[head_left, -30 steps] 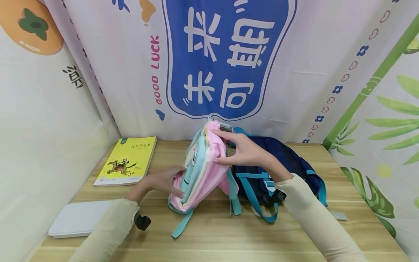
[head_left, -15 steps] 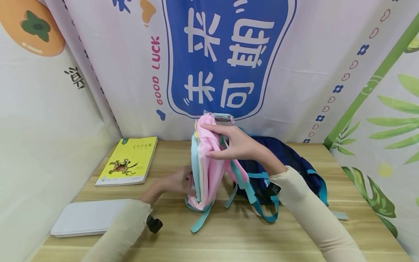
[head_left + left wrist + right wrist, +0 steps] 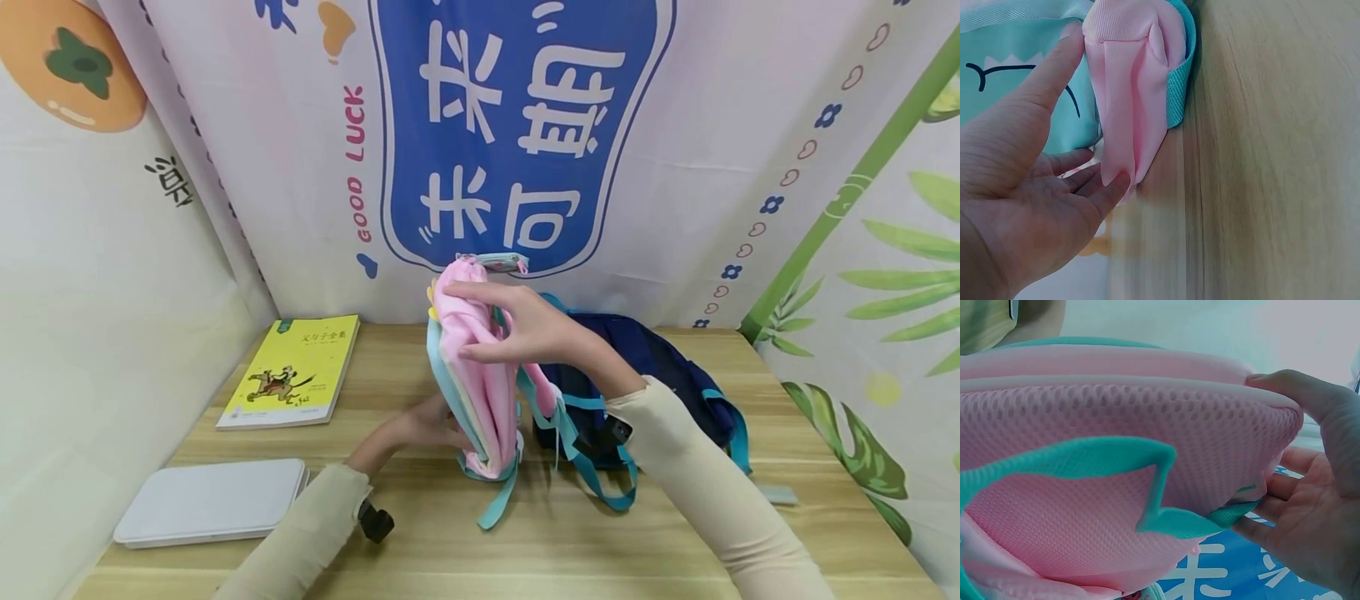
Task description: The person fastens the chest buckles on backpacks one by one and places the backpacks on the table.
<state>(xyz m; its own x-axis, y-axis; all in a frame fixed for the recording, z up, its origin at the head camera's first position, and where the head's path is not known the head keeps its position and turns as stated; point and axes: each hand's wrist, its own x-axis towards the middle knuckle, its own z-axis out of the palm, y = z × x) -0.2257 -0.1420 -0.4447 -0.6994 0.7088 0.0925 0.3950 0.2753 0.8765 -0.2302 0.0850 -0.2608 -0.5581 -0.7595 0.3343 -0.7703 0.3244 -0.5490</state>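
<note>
A white printed fabric backdrop with a large blue panel rises behind your pale wooden bench, and more printed cloth flanks both sides. Near the middle, in front of that panel, you have a soft pink-and-teal fabric backpack on end, its creased pink side facing you. Whether its base bears on the wood is hard to tell.

Your right hand grips the upper end, thumb on one face and fingers on the other, clamped on the pink cloth. Your left hand holds it low, thumb against the teal front panel and fingers curled at the pink side. The fabric sags into folds, so gripping high and low probably braces a limp bag that might slump alone.

A navy backpack with bright blue webbing straps lies just to the right, overlapping yours in the head view, so that side looks tightest, and loose straps could tangle there. The backdrop limits you at the far edge. On the left, a yellow paperback book lies well apart, with a stretch of wood between; a flat white rounded case sits beside your left sleeve. Wood also shows on your near side, running out of view below.
</note>
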